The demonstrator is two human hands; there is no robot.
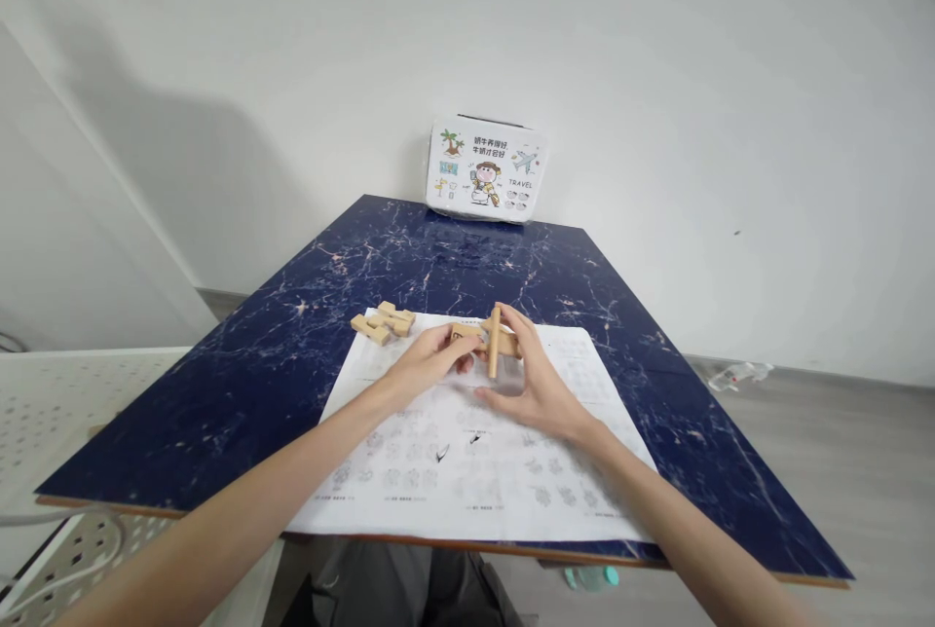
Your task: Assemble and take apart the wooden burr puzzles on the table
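Observation:
My left hand (433, 356) is closed on a notched wooden puzzle piece (462, 330), thumb lying along its near side. A round wooden stick (495, 343) stands crosswise in front of that piece, and my right hand (544, 387) grips its upper end between the fingers. More pale wood (509, 345) shows just right of the stick; whether it is joined to the left-hand piece I cannot tell. Both hands are above a printed instruction sheet (504, 500). Several loose notched wooden pieces (384, 323) lie in a cluster at the sheet's far left corner.
Two small dark-and-white bits (442, 453) are on the sheet. A white cartoon-printed case (486, 169) leans on the wall at the back of the blue marbled table (314, 286). A perforated white surface (80, 393) adjoins on the left; a bottle (591, 577) lies below the front edge.

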